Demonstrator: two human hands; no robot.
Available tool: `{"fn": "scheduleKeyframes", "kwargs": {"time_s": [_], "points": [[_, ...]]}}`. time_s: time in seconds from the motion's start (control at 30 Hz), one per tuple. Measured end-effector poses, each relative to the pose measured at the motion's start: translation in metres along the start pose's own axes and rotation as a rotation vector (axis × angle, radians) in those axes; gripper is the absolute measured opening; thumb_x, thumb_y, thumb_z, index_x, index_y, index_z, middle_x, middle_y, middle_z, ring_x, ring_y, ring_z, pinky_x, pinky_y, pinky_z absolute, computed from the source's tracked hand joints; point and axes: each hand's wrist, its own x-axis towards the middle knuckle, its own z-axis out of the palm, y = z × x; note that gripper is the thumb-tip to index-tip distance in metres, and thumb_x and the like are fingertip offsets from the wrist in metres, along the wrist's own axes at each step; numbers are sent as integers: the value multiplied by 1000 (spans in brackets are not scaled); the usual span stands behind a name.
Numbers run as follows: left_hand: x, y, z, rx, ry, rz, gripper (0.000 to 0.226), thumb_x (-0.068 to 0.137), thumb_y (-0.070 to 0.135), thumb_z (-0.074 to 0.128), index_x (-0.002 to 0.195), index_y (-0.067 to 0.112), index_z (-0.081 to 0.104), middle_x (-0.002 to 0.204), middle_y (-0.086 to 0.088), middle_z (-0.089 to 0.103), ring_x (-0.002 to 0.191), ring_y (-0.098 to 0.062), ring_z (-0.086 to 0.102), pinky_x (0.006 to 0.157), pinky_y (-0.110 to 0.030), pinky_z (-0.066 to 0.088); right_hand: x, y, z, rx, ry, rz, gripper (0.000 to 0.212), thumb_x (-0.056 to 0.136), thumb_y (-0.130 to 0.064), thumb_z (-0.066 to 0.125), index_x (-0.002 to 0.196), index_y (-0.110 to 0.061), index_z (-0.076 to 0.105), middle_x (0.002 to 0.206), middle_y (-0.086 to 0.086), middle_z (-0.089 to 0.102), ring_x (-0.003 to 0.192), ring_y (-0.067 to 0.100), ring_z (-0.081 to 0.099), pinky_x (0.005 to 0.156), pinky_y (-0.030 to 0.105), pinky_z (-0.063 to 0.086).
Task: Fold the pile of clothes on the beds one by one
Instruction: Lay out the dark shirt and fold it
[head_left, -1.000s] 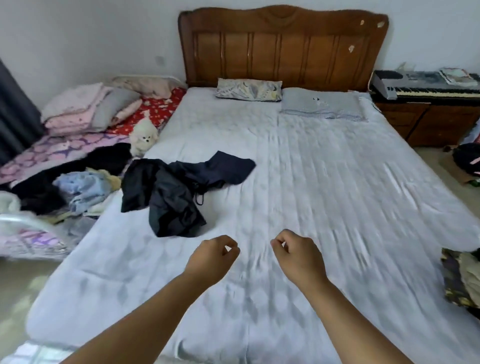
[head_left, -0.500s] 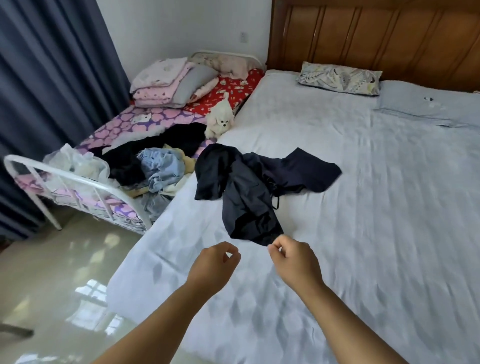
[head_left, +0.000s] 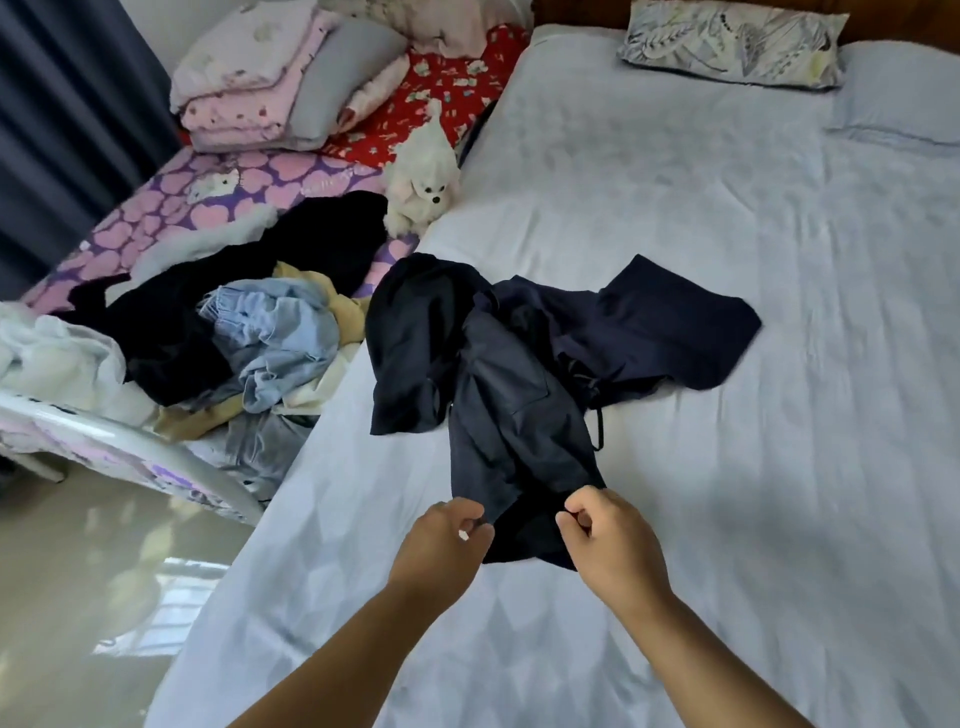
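Reaching two hands (head_left: 439, 545) (head_left: 613, 540), dark garment (head_left: 519, 405)

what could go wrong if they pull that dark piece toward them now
1. The dark garment at both hands, left and right, lies tangled with the black piece and navy piece; those may drag along.
2. Its dangling drawstring could snag.

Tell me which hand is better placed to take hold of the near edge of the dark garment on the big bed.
Probably the right hand: it sits over the near edge of the dark garment, fingers curled at the cloth. The left hand is at the hem's left corner, mostly over the pale sheet. Whether either already grips is unclear.
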Motion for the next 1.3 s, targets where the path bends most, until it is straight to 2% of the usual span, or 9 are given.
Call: {"fn": "scheduleKeyframes", "kwargs": {"time_s": [0.17,0.43,0.53,0.63,0.8,0.9,1.03,1.13,1.3], "points": [[78,-11,10,43,-81,44,42,95,37,50,135,26,46,133,6,45,104,-9,52,88,-22,43,72,8,25,-96,66,58,30,92,-30,56,119,-17,56,119,-3,53,112,16,48,83,31,46],[171,-22,-12,91,-72,100,43,95,35,52,136,25,45,138,7,41,94,-2,47,85,-17,38,184,-12,62,-242,52,41,60,91,-37,56,142,-13,34,140,6,41,128,26,35,102,35,33],[197,-27,-23,64,-47,112,41,95,33,53,135,24,48,137,7,43,107,-7,52,89,-17,37,214,-23,76,-252,49,52,67,92,-43,53,146,-13,26,141,6,40,130,26,36,104,38,31],[211,-36,-35,38,-21,106,38,94,32,54,132,24,51,133,8,45,106,-5,52,86,-15,37,230,-33,90,-239,36,111,65,95,-38,51,147,-14,21,132,6,50,120,26,48,97,39,36],[210,-52,-50,49,3,65,37,95,32,53,131,23,51,130,9,46,94,1,47,83,-15,36,208,-45,99,-199,31,49,30,99,-27,44,127,-18,44,104,2,63,94,26,61,67,31,39],[201,-47,-57,-23,-13,39,44,94,39,52,134,23,47,130,9,45,101,-3,49,90,-20,39,174,-54,94,-130,53,-18,26,98,-28,45,122,-20,49,74,-8,53,79,22,60,61,29,35],[170,-10,-73,-486,-75,72,43,76,65,51,113,43,48,115,23,56,103,5,56,84,-8,42,130,-76,68,82,74,-101,23,94,-24,55,115,-17,60,69,-12,57,62,7,53,57,14,36],[151,21,-89,-803,-95,-64,77,59,79,49,119,30,50,113,10,62,104,-8,60,93,-28,49,100,-94,40,94,74,-218,5,91,-15,60,94,-15,64,66,-12,56,59,8,51,56,11,35],[118,63,-125,-900,-44,-120,6,88,11,61,87,17,60,84,-6,68,75,-24,66,64,-32,55,50,-122,-12,3,40,-292,11,88,-23,63,86,-12,64,64,-8,53,61,13,50,59,34,47]]}}
